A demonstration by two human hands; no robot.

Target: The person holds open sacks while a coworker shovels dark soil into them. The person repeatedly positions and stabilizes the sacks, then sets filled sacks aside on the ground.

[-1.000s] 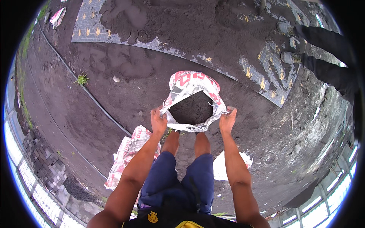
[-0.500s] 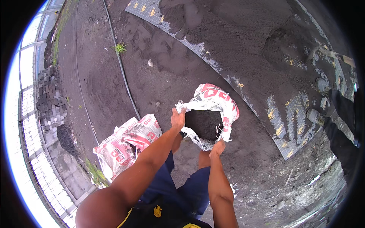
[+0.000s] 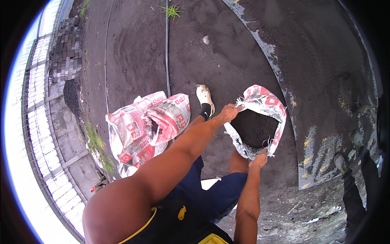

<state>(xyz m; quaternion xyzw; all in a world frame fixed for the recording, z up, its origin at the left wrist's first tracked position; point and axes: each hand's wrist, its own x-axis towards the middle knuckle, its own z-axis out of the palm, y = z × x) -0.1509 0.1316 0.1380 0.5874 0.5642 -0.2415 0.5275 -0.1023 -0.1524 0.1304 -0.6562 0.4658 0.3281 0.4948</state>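
A white woven sack with red print stands with its mouth held wide, and dark sand shows inside. My left hand grips the far left part of the rim, fingers closed on the cloth. On the near right part of the rim, my right hand is closed round the frayed edge. Both arms reach forward over my knees. The sack's lower part is hidden beneath its folded rim.
Several crumpled red-and-white sacks lie to my left. A grey hose runs past my foot in a pale clog. At right, sand covers a patterned sheet, where another person's legs show. Stacked pavers stand far left.
Both hands keep their hold on the sack's rim. My view has turned, so the sack appears further right and my clog now shows beside it.
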